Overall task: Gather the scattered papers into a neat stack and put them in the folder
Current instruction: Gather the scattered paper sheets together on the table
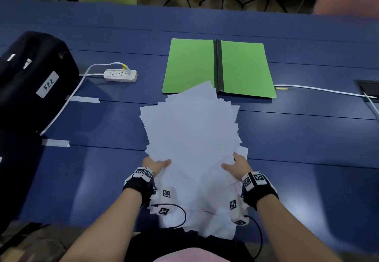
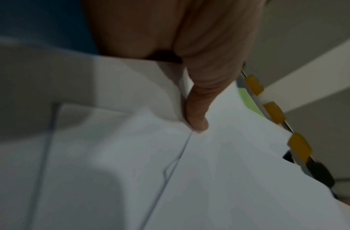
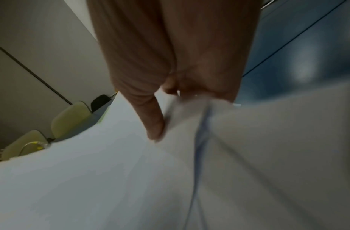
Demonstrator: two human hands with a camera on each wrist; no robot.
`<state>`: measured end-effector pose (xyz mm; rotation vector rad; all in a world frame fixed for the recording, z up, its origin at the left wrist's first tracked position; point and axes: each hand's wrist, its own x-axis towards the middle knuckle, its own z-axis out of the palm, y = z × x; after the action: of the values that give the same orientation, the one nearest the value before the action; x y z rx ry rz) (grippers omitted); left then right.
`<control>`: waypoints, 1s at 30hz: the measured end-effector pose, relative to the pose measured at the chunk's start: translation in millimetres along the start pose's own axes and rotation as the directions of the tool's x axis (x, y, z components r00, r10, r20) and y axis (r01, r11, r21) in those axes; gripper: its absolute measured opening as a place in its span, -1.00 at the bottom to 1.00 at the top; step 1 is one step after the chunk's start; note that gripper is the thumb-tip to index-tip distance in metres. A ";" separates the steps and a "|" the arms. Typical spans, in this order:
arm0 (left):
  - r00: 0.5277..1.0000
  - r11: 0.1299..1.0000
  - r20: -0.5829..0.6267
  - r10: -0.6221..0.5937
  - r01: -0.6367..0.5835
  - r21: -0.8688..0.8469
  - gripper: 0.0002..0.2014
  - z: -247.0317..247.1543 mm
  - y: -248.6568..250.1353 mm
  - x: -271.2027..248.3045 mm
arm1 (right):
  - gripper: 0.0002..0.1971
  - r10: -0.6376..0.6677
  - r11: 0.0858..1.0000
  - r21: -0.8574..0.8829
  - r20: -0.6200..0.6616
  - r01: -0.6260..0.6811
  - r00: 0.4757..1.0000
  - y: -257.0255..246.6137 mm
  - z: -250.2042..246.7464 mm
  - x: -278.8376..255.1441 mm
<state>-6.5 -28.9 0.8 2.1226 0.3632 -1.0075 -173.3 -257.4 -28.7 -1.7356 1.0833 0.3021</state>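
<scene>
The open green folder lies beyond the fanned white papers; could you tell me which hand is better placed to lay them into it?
Right, marginally: the open green folder lies toward the right hand.

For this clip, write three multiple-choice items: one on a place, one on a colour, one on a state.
1. Where does the white power strip lie?
A. left of the folder
B. on the folder
C. under the papers

2. What colour is the flat card folder?
A. red
B. green
C. yellow

3. How is the pile of white paper sheets?
A. squared and neat
B. inside the folder
C. fanned, held by both hands

Key: 1 A, it sits on the blue table left of the folder. 2 B, both open leaves are green. 3 C, the left hand and right hand grip its near edge, corners splayed.
</scene>
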 end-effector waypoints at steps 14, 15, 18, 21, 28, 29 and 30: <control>1.000 0.998 0.011 -0.019 0.019 0.059 -0.49 2.8 5.7 15.5 | -0.33 0.110 0.965 0.259 -0.227 -0.049 0.968 8.8 -10.5 4.4; 1.000 0.999 0.006 -0.019 0.019 0.046 -0.51 4.2 6.4 15.0 | -0.47 0.104 0.956 0.288 -0.185 -0.047 0.977 9.2 -11.7 4.6; 0.999 0.999 -0.034 0.034 -0.035 -0.037 -0.77 10.5 8.9 15.5 | -0.71 0.094 0.970 0.236 -0.129 -0.062 0.987 5.9 -15.1 3.0; 0.993 0.995 -0.092 0.069 -0.075 -0.070 -0.45 18.3 12.1 14.3 | -0.53 0.092 0.991 0.120 -0.255 -0.063 0.962 -0.1 -13.0 0.2; 0.994 0.995 -0.056 0.098 -0.098 -0.009 -0.02 28.3 22.6 13.6 | -0.43 0.035 0.948 0.315 -0.237 0.043 0.971 -12.2 -12.1 7.6; 0.995 0.995 -0.031 0.096 -0.096 -0.019 -0.03 28.9 22.9 14.6 | -0.44 0.039 0.945 0.324 -0.232 0.039 0.972 -13.2 -13.6 7.8; 0.994 0.994 -0.015 0.105 -0.106 -0.037 -0.07 29.2 23.0 16.1 | -0.41 0.052 0.938 0.345 -0.217 0.027 0.975 -13.7 -15.1 6.6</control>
<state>0.1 -66.9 -11.8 2.0920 0.2716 -0.9198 -163.1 -272.7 -17.7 -1.4680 1.2282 -0.0795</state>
